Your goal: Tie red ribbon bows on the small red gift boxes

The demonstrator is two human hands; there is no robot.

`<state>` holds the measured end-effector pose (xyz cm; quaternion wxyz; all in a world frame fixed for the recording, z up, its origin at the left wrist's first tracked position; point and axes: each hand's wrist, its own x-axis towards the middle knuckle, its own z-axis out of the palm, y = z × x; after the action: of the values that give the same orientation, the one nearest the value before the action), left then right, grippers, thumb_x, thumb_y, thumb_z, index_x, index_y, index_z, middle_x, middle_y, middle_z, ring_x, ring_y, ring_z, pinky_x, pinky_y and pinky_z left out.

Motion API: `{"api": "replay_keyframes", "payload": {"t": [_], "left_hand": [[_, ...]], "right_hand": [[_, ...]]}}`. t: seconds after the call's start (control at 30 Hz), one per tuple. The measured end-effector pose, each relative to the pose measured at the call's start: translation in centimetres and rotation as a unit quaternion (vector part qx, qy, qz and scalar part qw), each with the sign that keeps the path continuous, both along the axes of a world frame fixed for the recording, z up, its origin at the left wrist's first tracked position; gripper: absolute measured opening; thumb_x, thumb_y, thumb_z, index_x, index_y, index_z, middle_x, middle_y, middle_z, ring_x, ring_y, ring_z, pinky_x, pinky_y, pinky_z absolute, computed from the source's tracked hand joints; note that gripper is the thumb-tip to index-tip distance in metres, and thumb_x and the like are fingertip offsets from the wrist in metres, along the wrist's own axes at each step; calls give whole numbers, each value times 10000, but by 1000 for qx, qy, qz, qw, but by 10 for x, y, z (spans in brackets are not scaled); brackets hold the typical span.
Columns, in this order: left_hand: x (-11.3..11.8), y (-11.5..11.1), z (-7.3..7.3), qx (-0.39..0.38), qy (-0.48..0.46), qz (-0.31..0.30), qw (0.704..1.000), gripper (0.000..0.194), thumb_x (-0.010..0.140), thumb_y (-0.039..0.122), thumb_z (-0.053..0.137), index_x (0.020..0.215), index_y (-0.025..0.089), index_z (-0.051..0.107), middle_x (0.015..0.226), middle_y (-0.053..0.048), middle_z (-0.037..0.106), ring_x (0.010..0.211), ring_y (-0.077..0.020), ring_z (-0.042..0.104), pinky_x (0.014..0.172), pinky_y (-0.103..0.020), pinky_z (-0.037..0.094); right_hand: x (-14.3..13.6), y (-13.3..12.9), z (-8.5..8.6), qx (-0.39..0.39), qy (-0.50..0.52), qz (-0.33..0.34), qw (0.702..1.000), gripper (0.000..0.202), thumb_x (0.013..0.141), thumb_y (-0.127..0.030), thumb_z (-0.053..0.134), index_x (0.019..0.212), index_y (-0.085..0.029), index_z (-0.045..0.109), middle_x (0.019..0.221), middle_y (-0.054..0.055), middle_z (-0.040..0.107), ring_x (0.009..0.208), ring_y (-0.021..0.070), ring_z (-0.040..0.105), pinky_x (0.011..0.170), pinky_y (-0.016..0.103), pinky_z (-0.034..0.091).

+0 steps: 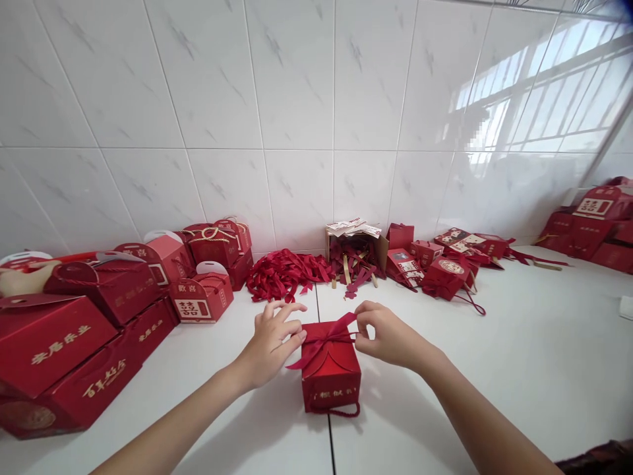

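Observation:
A small red gift box (331, 389) with gold lettering stands upright on the white table, a red cord handle (341, 413) hanging at its lower front. Across its top lies a dark red ribbon (326, 340), crossed in a knot or bow, with one tail pointing down to the left. At the box's upper left edge, my left hand (271, 343) pinches the ribbon between thumb and index finger, its other fingers spread. My right hand (383, 333) has thumb and forefinger closed on the ribbon at the upper right. The exact fingertip contact is partly hidden.
Stacked red boxes (79, 343) fill the left side. A heap of loose red ribbons (289, 270) lies by the wall beside an open carton (380, 251) of ribbons and tags. More red boxes (448, 274) lie right of it, others (588, 231) at far right.

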<state>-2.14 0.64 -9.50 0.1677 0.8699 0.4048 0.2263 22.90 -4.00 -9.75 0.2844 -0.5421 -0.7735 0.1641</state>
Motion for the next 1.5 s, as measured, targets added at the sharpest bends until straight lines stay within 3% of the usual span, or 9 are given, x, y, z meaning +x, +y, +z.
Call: {"api": "replay_keyframes", "payload": {"t": [0.1, 0.23, 0.4, 0.53, 0.7, 0.87, 1.1, 1.27, 1.5], "left_hand": [[6, 0, -5, -119, -87, -24, 989, 347, 891, 416, 389, 635, 197, 470, 1215, -29, 549, 1177, -262, 395, 1021, -467, 281], [14, 3, -16, -161, -173, -33, 971, 296, 852, 450, 460, 689, 204, 455, 1155, -55, 563, 1087, -233, 491, 968, -380, 369], [13, 10, -34, -171, -254, 20, 952, 290, 888, 487, 398, 1077, 268, 426, 1250, -61, 458, 1114, -199, 467, 929, -349, 401], [5, 21, -52, -203, -245, 87, 944, 311, 885, 499, 377, 1087, 264, 397, 1215, -83, 445, 1092, -206, 483, 915, -365, 414], [2, 31, -68, -227, -234, 104, 940, 304, 907, 496, 297, 1114, 284, 365, 1263, -82, 417, 1141, -198, 474, 945, -392, 394], [1, 37, -75, -201, -214, 108, 950, 322, 886, 482, 373, 1133, 275, 367, 1291, -91, 399, 1156, -212, 443, 947, -395, 396], [-33, 75, -54, 137, -29, 305, 942, 535, 824, 343, 493, 1302, 156, 343, 1430, -203, 248, 1325, -381, 198, 1029, -568, 214], [-69, 83, -37, 313, 38, 394, 863, 665, 834, 412, 514, 1390, 146, 264, 1504, -228, 102, 1367, -404, 97, 1025, -608, 163], [-99, 93, -53, 256, -34, 459, 850, 812, 751, 515, 603, 1411, 217, 236, 1489, -224, 159, 1326, -452, 220, 976, -614, 291]], "right_hand": [[10, 3, -5, -25, 76, 44, 996, 195, 751, -339, 642, 851, -207, 538, 1028, 48, 553, 939, 201, 535, 829, 360, 451], [5, 3, -17, -104, 137, 193, 966, 938, 530, -342, 832, 1324, -277, 336, 1354, 70, 385, 1234, 233, 403, 1018, 364, 369], [5, 0, -15, -87, 127, 154, 976, 840, 562, -355, 807, 1304, -287, 420, 1303, 64, 444, 1164, 229, 472, 953, 346, 438], [62, 15, 15, -14, 149, -93, 984, 712, 588, -445, 768, 1221, -230, 524, 1203, 107, 525, 1054, 284, 548, 848, 398, 497], [131, 54, 36, 197, 173, -500, 826, 1080, 638, -647, 633, 1441, -60, 212, 1418, 260, 227, 1294, 400, 299, 1025, 510, 328], [122, 86, -12, 131, 103, -450, 877, 807, 786, -476, 506, 1415, -28, 272, 1390, 238, 321, 1329, 332, 280, 1069, 434, 288], [77, 97, -101, 36, -11, -360, 932, 685, 802, -311, 511, 1415, -87, 305, 1477, 211, 203, 1360, 334, 227, 1064, 431, 279], [72, 95, -110, 2, -76, -333, 940, 629, 849, -306, 463, 1426, -118, 298, 1495, 198, 184, 1375, 345, 181, 1053, 455, 262], [75, 92, -106, -32, -126, -311, 942, 448, 906, -337, 386, 1289, -144, 515, 1400, 174, 391, 1325, 290, 310, 1065, 404, 237]]}}
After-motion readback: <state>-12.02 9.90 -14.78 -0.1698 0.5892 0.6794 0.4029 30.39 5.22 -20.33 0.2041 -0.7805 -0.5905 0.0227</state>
